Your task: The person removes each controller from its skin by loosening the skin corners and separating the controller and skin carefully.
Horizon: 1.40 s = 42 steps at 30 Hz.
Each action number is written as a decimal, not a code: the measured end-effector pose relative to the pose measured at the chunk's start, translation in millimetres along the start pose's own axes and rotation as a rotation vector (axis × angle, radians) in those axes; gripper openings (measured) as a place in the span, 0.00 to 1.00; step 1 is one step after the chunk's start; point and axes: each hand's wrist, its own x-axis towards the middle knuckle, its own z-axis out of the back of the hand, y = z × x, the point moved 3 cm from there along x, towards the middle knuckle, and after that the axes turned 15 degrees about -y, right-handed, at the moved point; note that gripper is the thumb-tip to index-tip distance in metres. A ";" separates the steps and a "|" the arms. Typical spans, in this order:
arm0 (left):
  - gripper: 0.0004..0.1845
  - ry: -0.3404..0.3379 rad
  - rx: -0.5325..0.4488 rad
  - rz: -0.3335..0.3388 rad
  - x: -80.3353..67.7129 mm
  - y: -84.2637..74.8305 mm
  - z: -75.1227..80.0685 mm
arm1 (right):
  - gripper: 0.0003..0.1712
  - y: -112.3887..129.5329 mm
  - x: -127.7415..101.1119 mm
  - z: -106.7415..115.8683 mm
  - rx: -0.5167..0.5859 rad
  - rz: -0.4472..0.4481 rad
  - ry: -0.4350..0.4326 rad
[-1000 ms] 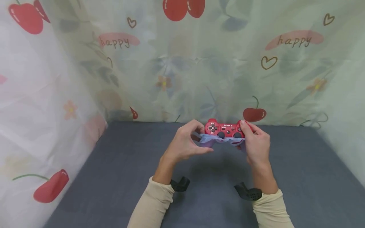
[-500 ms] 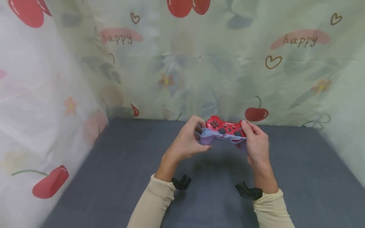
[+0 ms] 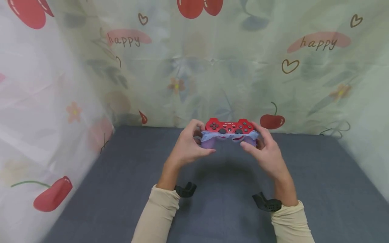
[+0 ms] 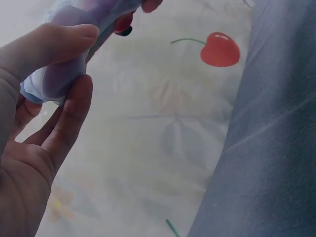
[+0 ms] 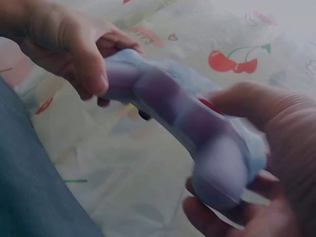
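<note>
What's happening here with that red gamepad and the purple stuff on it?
A person holds a red game controller up above a grey cloth-covered table, one hand at each end. The left hand grips the left handle, the right hand the right one. A soft, translucent pale purple silicone cover wraps the controller's lower half and both handles, while the red top face with its dark buttons is bare. A cherry-printed curtain hangs behind.

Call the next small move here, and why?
Probably roll the cover further up over the controller. The cover wraps only the lower grips; the red face and buttons are bare. Left hand and right hand each hold an end above the table.
</note>
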 end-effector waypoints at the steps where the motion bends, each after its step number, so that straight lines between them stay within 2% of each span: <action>1: 0.32 -0.006 -0.001 0.016 0.2 0.8 2.3 | 0.48 -0.3 0.6 -0.5 -0.020 0.045 0.012; 5: 0.32 -0.014 -0.027 0.067 1.0 3.8 10.5 | 0.55 -1.6 2.4 -3.3 -0.084 0.199 0.025; 10: 0.32 -0.018 -0.072 0.103 2.4 8.4 16.1 | 0.53 -0.4 2.2 -7.5 -0.106 0.274 -0.056; 17: 0.38 -0.054 -0.209 0.215 3.5 16.5 14.8 | 0.47 -1.4 0.8 -11.8 -0.080 0.259 -0.201; 21: 0.40 -0.043 -0.228 0.198 3.7 17.0 14.3 | 0.44 -4.5 2.3 -10.5 0.006 0.243 -0.236; 24: 0.40 -0.027 -0.233 0.171 4.4 15.7 14.2 | 0.43 -5.9 4.2 -8.9 0.080 0.236 -0.226; 33: 0.40 -0.006 -0.232 0.189 5.9 17.7 12.3 | 0.49 -10.3 3.0 -5.7 0.101 0.194 -0.086; 42: 0.36 -0.055 -0.192 0.211 3.5 20.5 14.0 | 0.45 -16.9 4.4 -8.5 0.115 0.165 -0.141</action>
